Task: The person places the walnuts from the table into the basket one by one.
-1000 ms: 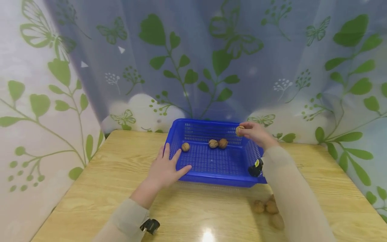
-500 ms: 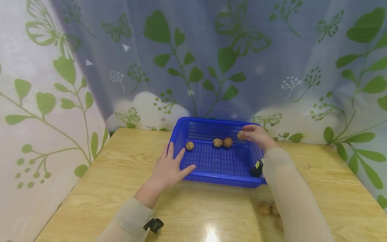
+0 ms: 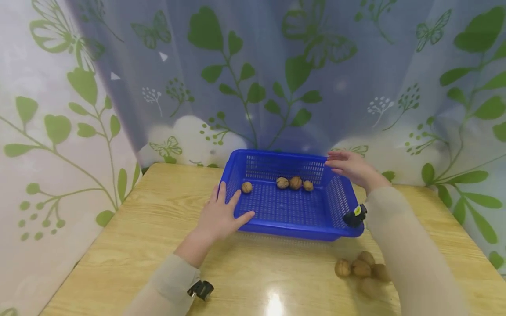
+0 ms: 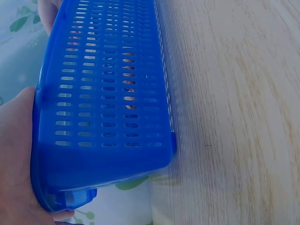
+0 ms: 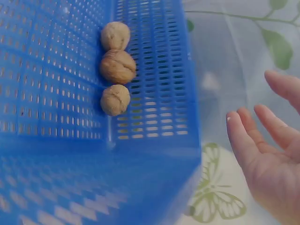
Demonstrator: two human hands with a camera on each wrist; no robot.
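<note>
In blue basket (image 3: 292, 229), on tabletop (image 3: 158, 210): four walnuts. One lone walnut (image 3: 247, 187) near L wall, plus row of three, touching or nearly so, by back wall: left one (image 3: 282, 183), darker middle one (image 3: 295, 183), right-hand one (image 3: 308, 186). Outside, in front of basket's R end, close to right sleeve (image 3: 411, 245): walnut pile (image 3: 361, 268), approx. five, blurry.

Left hand (image 3: 221, 217): fingers straight and spread, resting on rim at basket's L end, not clenched; perhaps steadying it. Right hand (image 3: 352, 166): empty, fingers loosely extended, by far R corner; per R wrist view, apart from rim and walnuts.

Handling, as a guess: walnuts light, hard, roundish, so apt to roll. Wrinkled shells, thus decent friction; prob. tough enough for a firm pinch. Best taken singly, thumb vs. fingertips, across widest part, from above. For the row, avoid back-wall side. Basket: plastic, prob. light, fairly stiff, liable to slide if knocked; hold by rim at short ends.
</note>
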